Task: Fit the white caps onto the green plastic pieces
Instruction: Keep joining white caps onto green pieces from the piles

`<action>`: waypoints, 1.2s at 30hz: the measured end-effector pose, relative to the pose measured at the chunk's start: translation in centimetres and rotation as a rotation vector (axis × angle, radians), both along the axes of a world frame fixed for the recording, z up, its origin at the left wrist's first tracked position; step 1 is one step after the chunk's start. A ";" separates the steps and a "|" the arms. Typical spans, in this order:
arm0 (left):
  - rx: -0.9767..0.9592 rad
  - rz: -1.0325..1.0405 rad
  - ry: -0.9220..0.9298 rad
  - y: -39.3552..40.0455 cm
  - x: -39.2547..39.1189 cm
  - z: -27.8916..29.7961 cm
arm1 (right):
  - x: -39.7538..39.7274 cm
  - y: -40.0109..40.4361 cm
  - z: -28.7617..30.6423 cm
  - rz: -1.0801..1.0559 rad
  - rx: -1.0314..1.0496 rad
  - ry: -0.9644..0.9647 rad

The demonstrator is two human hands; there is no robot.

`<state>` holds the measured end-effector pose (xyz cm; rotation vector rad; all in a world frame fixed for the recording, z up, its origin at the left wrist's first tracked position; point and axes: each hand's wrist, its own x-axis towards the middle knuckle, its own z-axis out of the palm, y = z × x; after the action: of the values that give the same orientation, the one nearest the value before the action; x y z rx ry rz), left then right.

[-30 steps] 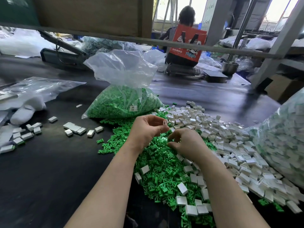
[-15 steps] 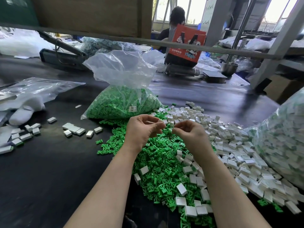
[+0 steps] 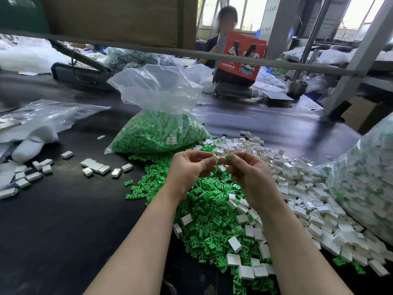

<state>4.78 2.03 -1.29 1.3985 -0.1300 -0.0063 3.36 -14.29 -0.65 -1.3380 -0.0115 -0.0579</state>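
Far left of frame: white glove (image 3: pixel 32 143) lying on the black table (image 3: pixel 63 220), a loose row of capped pieces (image 3: pixel 23 177) below it, more of them (image 3: pixel 100 167) a bit right – long axes mostly along the table, slightly skewed. Centre: clear bag of green pieces (image 3: pixel 157 133), open top bunched upward. In front of it a loose green pile (image 3: pixel 204 209) with white caps scattered on it. Left hand (image 3: pixel 191 169) fingers curled, pinching a white cap (image 3: pixel 216 156) at the fingertips; cap mostly hidden, can't tell which way its opening faces. Right hand (image 3: pixel 248 175) fingers curled, pinching a green piece (image 3: pixel 228 156) just right of the cap – the two nearly touching, held above the pile at mid-frame. Green piece too small to read its long axis. Right: heap of white caps (image 3: pixel 297 182), then a big clear bag of capped pieces (image 3: pixel 365 177) at the right edge. Upper centre: another person (image 3: pixel 225 24) behind a red bag (image 3: pixel 240 58)
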 end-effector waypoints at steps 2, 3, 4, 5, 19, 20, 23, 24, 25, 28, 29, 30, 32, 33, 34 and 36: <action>-0.009 -0.007 0.018 -0.1 -0.1 0.1 | 0.1 0.1 -0.2 -0.029 0.032 0.026; -0.008 -0.012 0.025 -0.2 -0.1 0.1 | 0.2 0.2 -0.2 -0.045 0.048 0.039; -0.006 -0.017 0.030 -0.4 -0.1 0.2 | 0.2 0.2 -0.3 -0.058 0.059 0.047; -0.006 -0.025 0.034 -0.5 -0.2 0.2 | 0.2 0.2 -0.4 -0.068 0.065 0.048; 0.057 -0.034 -0.037 -0.6 -0.3 0.2 | 0.2 0.4 -0.7 -0.094 -0.129 -0.042; 0.083 -0.037 -0.045 -0.6 -0.3 0.1 | 0.2 0.4 -0.7 -0.099 -0.171 -0.063; 0.157 -0.040 -0.055 -0.6 -0.2 0.1 | 0.0 0.3 -0.7 -0.101 -0.310 -0.124; 0.181 -0.039 -0.063 -0.6 -0.2 0.1 | 0.1 0.3 -0.7 -0.104 -0.343 -0.136; 0.201 -0.038 -0.072 -0.5 -0.2 0.1 | 0.1 0.3 -0.7 -0.109 -0.374 -0.143; 0.257 -0.013 -0.113 -0.4 0.0 0.0 | 0.2 0.3 -0.8 -0.101 -0.443 -0.147; 0.286 -0.002 -0.132 -0.3 0.0 -0.1 | 0.2 0.3 -0.8 -0.092 -0.448 -0.146; 0.315 0.005 -0.151 -0.2 0.1 -0.2 | 0.1 0.3 -0.9 -0.086 -0.453 -0.142; 0.375 0.009 -0.188 -0.1 0.1 -0.5 | 0.1 0.3 -0.9 -0.085 -0.497 -0.127; 0.400 0.009 -0.201 -0.1 0.1 -0.7 | 0.0 0.3 -1.0 -0.083 -0.526 -0.121; 0.415 0.010 -0.206 0.0 0.1 -0.9 | 0.0 0.3 -1.0 -0.078 -0.546 -0.114; 0.422 0.018 -0.207 0.0 0.1 -1.2 | -0.1 0.3 -1.0 -0.064 -0.554 -0.105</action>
<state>4.87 2.03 -2.51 1.8201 -0.3014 0.1337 3.30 -14.04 -1.64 -1.8882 -0.0780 -0.1899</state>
